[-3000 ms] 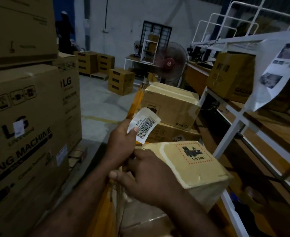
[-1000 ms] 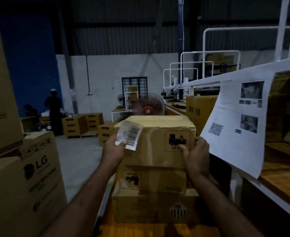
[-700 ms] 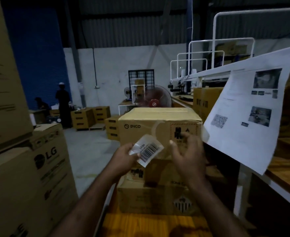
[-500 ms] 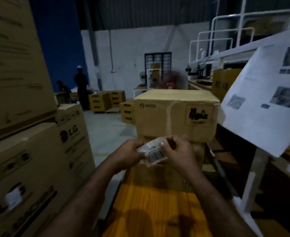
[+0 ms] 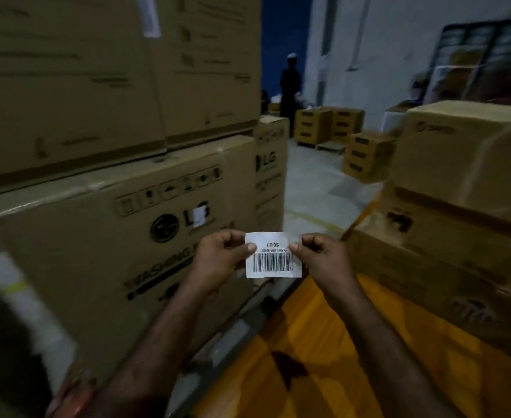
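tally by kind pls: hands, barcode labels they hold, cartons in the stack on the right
hands: 2, left hand and right hand
barcode label: 1
stacked cartons: 3, top carton, middle carton, bottom carton
total: 6

Both bare forearms rise from the lower edge of the view and converge toward its middle. The left hand [image 5: 219,259] and the right hand [image 5: 322,257] are level with each other and slightly apart, knuckles up and fingers curled under. Each pinches an upper corner of the label [image 5: 274,262] between thumb and forefinger, with the thumb tips on its near face.
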The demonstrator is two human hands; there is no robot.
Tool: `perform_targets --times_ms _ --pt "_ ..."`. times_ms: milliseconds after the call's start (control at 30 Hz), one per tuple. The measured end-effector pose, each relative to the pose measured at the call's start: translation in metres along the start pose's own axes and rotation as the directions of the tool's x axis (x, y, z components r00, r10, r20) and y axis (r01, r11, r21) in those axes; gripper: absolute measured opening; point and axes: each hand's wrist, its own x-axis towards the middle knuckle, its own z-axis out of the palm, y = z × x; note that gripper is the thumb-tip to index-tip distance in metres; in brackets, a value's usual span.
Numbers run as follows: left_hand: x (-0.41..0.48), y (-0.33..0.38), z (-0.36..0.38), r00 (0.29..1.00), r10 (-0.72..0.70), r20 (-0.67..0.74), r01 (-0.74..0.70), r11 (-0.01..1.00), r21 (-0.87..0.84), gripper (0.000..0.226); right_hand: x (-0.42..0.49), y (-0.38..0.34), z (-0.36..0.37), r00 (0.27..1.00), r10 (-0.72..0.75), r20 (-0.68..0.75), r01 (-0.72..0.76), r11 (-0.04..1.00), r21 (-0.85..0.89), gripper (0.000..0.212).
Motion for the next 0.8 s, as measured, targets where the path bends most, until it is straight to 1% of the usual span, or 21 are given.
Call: perform_targets --times_ms 67,133,167,233,367,467,600,700,800 --pt "-0.018 -0.014 -0.035 0.996 -0.038 -0.084 0.039 0.999 0.006 0.006 -0.01 0.005 0.032 0.996 0.029 0.089 -0.029 1.0 -0.001 0.013" --pt "-0.04 -0.029 -0.069 0.984 -0.082 -0.161 0.082 0.997 -0.008 0.004 -0.023 0.006 0.064 0.985 0.065 0.162 -0.064 0.998 -0.007 0.032" --pt "-0.053 -0.035 -0.086 0.976 -0.102 -0.193 0.101 0.995 -0.013 0.005 -0.03 0.006 0.08 0.976 0.084 0.2 -0.083 0.996 -0.015 0.038" --pt "-0.081 -0.048 -0.12 0.958 -0.126 -0.258 0.123 0.992 -0.025 0.008 -0.048 0.004 0.114 0.953 0.108 0.283 -0.106 0.994 -0.021 0.031" --pt "-0.143 -0.066 -0.184 0.895 -0.177 -0.41 0.146 0.984 -0.105 0.01 -0.091 0.005 0.184 0.897 0.084 0.434 -0.087 0.996 -0.013 0.012" --pt "-0.186 -0.081 -0.228 0.84 -0.224 -0.494 0.145 0.97 -0.194 0.016 -0.127 0.014 0.237 0.847 0.081 0.526 -0.086 0.996 -0.016 0.014" --pt "-0.243 -0.105 -0.289 0.8 -0.275 -0.534 0.151 0.953 -0.264 0.009 -0.175 0.02 0.305 0.768 0.072 0.637 -0.068 0.997 -0.03 0.027" --pt "-0.286 -0.122 -0.336 0.741 -0.315 -0.593 0.17 0.943 -0.287 0.009 -0.209 0.023 0.356 0.71 0.067 0.701 -0.053 0.998 -0.042 0.029" --pt "-0.325 -0.138 -0.378 0.673 -0.327 -0.664 0.184 0.943 -0.278 0.01 -0.246 0.02 0.404 0.631 0.043 0.775 -0.017 0.999 -0.042 0.028"
